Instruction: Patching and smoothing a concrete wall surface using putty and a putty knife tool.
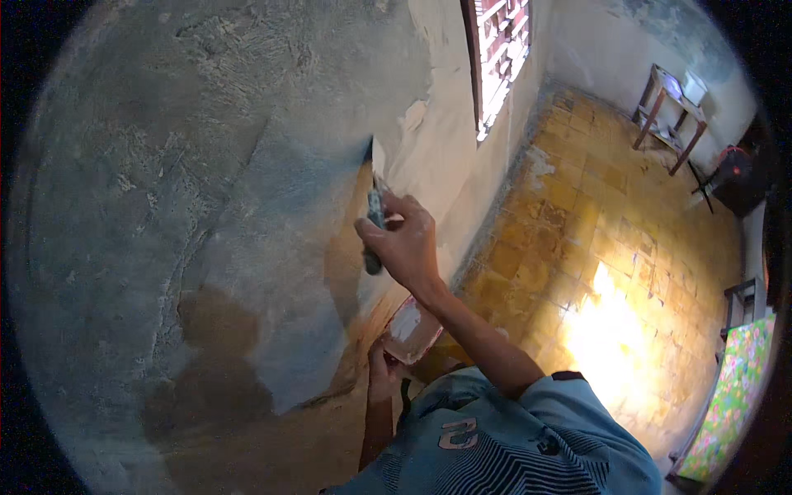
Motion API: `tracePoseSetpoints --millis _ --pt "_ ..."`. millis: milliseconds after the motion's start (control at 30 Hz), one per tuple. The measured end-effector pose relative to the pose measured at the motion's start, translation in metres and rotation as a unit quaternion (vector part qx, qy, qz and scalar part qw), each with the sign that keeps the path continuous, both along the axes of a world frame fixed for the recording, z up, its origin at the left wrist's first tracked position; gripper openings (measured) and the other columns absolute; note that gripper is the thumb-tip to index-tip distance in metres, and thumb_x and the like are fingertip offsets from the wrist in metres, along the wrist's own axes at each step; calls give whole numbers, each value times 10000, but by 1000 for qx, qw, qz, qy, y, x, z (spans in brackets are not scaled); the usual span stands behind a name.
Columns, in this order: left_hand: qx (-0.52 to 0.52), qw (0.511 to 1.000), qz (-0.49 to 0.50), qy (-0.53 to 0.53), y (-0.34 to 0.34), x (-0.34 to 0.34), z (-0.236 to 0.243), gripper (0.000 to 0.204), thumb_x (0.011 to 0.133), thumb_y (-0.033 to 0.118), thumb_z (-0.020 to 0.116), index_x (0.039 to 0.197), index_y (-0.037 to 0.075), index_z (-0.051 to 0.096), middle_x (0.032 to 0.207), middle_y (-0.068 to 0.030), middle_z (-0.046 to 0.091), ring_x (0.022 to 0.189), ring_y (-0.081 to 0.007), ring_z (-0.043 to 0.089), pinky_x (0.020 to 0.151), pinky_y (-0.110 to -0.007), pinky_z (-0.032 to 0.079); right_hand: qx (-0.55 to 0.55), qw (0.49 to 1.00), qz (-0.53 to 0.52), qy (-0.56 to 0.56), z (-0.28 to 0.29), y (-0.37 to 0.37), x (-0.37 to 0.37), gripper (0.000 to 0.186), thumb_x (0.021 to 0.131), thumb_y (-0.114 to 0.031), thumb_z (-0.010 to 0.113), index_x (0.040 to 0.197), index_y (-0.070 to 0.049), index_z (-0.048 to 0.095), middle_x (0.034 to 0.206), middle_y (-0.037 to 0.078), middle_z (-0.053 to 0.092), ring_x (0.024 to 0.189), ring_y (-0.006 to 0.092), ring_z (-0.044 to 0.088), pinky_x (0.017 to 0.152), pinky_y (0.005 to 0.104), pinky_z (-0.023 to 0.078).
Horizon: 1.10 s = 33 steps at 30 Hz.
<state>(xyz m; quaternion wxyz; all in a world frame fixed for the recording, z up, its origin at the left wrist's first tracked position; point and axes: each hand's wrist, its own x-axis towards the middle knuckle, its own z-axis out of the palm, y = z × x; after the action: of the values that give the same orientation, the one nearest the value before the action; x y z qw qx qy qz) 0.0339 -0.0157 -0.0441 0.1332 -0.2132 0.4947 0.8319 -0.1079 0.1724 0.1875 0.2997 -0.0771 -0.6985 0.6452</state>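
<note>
My right hand (pixel 408 243) is closed around the handle of a putty knife (pixel 375 202). Its thin blade points up and touches the wall (pixel 247 214), where grey, patchy plaster meets a paler cream strip. Lower down, close to my body, my left hand (pixel 379 359) grips a shallow, pale container (pixel 415 330) with a reddish rim. Whitish paste seems to lie inside it. My right forearm partly covers the container, and most of the left fingers are hidden beneath it.
A barred window (pixel 502 62) lets in bright light above. Yellow tiled floor (pixel 561 239) stretches to the right, with a glaring sunlit patch. A small wooden table (pixel 672 111) holding a white container stands in the far corner. Floral green cloth (pixel 734 396) hangs at the right edge.
</note>
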Motion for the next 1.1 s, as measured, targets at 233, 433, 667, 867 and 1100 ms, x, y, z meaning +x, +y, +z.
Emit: tracePoseSetpoints --millis 233,433,667,867,1100 --pt "5 1000 -8 -5 8 -18 24 462 888 370 620 1209 40 584 1098 -59 628 977 -166 623 797 -322 523 -58 993 -24 -104 0 97 -59 387 697 -303 711 892 31 705 728 205 663 680 234 665 656 373 514" --pt "46 998 -44 3 0 -16 7 397 892 301 627 1182 32 595 1115 -58 620 1004 -163 608 833 -331 510 -45 991 -24 -125 -8 96 -84 285 711 -246 703 810 21 704 581 40 587 539 112 539 527 285 427" --pt "144 988 -57 2 -5 -22 -13 373 874 277 647 1144 24 602 1094 -62 624 990 -175 609 854 -342 503 -28 997 -9 -67 -13 33 -18 409 659 -286 740 877 58 710 674 176 667 646 196 658 646 329 515" --pt "103 992 -69 -24 -2 -40 -9 394 870 260 652 1170 10 592 1130 -86 623 1035 -209 603 887 -360 497 -71 993 -39 -82 -9 86 -73 354 671 -266 729 823 53 706 665 145 674 604 173 650 603 338 510" --pt "139 985 -106 -6 8 -40 -6 454 884 262 631 1241 -7 554 1163 -93 612 1058 -213 597 901 -349 489 17 996 -68 -63 -43 23 -64 348 692 -265 751 790 60 673 589 109 611 553 141 569 537 327 468"
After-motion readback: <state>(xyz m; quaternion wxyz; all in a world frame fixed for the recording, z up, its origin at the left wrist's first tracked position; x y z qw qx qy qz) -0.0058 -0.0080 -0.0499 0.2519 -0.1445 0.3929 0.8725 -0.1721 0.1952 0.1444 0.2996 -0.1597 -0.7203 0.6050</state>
